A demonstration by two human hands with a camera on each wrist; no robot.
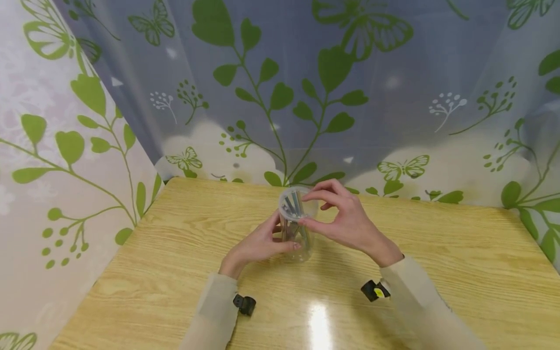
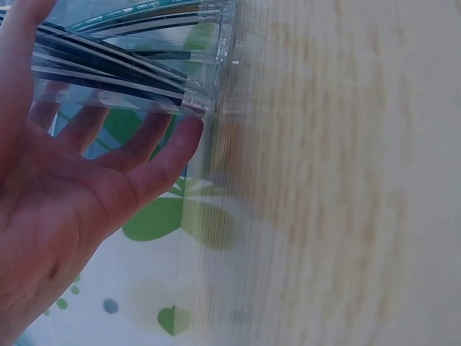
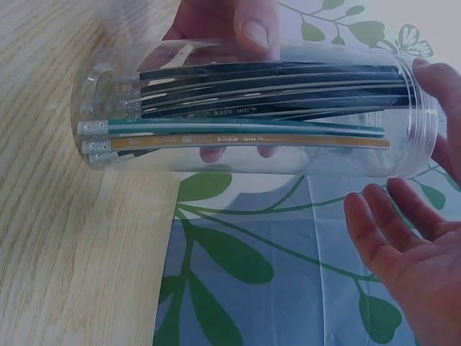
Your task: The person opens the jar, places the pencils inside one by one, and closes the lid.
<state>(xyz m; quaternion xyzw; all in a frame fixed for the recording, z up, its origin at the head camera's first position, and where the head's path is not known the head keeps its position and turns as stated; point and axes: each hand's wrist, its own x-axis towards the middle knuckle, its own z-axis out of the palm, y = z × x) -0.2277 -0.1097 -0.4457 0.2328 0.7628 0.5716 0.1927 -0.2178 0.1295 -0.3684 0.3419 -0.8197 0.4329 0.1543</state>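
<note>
A tall clear plastic jar (image 1: 301,253) stands upright on the wooden table. Inside it are several pencils (image 3: 245,143), mostly dark, with one yellow-orange and one green, their eraser ends down. My left hand (image 1: 258,243) grips the jar's side, thumb in front and fingers behind. At the mouth, my right hand (image 1: 347,218) holds the round rim (image 3: 421,122) between thumb and index finger. Its other fingers are bent, apart from the jar in the right wrist view. Whether a clear lid covers the mouth I cannot tell.
The light wood-grain table (image 1: 166,262) reaches back to a leaf-and-butterfly curtain (image 1: 280,97). More of this patterned cloth hangs on the left side. Black straps with small devices (image 1: 246,305) sit at both wrists. A bright light reflection lies on the table's near part.
</note>
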